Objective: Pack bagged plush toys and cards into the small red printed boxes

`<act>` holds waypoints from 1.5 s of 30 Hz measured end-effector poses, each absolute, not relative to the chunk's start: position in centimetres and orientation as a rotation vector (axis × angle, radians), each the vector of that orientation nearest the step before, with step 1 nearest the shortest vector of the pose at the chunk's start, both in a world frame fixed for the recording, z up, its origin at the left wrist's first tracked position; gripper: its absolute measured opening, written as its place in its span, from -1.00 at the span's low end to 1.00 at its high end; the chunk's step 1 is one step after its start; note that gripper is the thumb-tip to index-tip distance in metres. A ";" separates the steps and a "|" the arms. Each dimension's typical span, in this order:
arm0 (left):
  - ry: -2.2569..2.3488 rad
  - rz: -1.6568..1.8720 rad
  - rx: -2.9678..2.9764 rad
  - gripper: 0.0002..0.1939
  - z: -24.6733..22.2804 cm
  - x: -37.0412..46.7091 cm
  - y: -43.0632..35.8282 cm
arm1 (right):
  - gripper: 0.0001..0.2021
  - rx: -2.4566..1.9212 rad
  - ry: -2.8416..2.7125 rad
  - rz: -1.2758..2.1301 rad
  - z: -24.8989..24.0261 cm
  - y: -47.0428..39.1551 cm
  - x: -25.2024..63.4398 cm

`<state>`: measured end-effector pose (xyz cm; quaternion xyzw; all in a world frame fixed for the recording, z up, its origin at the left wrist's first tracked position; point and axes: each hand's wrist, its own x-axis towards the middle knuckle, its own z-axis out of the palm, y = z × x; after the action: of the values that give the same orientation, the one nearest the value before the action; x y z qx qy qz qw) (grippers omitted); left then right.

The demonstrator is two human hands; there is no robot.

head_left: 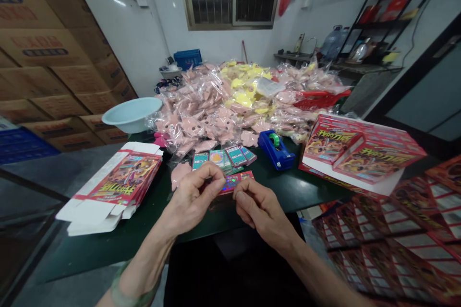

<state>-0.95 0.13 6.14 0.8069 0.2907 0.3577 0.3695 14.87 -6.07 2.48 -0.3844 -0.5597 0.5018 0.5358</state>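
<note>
Packet (236, 181) red, glossy; blue and green glints; small pale lettering.

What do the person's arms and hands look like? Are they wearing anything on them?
The left hand and right hand wear no gloves, and no sleeves show on the forearms. A smooth, rounded, pale green bangle circles the left arm near the wrist. I see none on the right.
</note>
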 end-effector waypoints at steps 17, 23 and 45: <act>0.740 1.108 2.225 -0.86 5.8 0.3 -0.5 | -0.85 -1.184 -1.569 0.403 2.3 -6.7 13.9; 0.829 1.008 2.167 -0.79 6.1 0.2 -0.7 | -0.86 -1.212 -1.506 0.477 3.0 -6.8 13.7; 0.736 0.993 2.294 -0.71 5.0 0.0 -1.8 | -0.84 -1.168 -1.263 0.644 4.1 -7.4 14.6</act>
<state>0.01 -1.82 5.01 0.8490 0.2724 0.3675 0.2645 14.62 -7.38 4.08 -0.5054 -0.5463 0.2788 0.6070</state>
